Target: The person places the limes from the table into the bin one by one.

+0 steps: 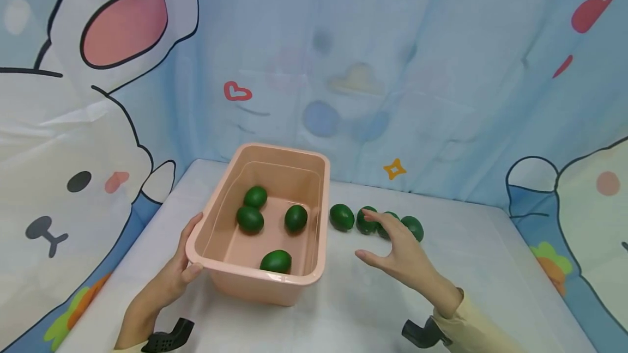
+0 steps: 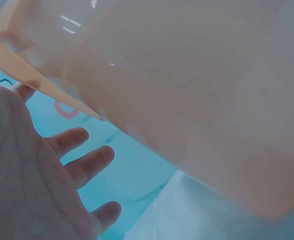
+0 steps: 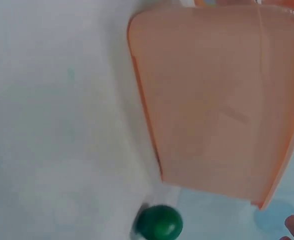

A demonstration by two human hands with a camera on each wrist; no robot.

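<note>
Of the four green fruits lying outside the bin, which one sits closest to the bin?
The leftmost fruit of the row: it lies just beside the pink bin wall, clear of the right hand, whose fingers reach over the other three.

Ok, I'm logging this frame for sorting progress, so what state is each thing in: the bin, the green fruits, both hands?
Pink bin: upright on the table, open-topped, near left corner held.
Green fruits in the bin: four, lying loose on its floor.
Green fruits on the table: four in a row right of the bin.
Left hand: grips the bin's rim, thumb on top.
Right hand: open, over the row, holding nothing.
</note>
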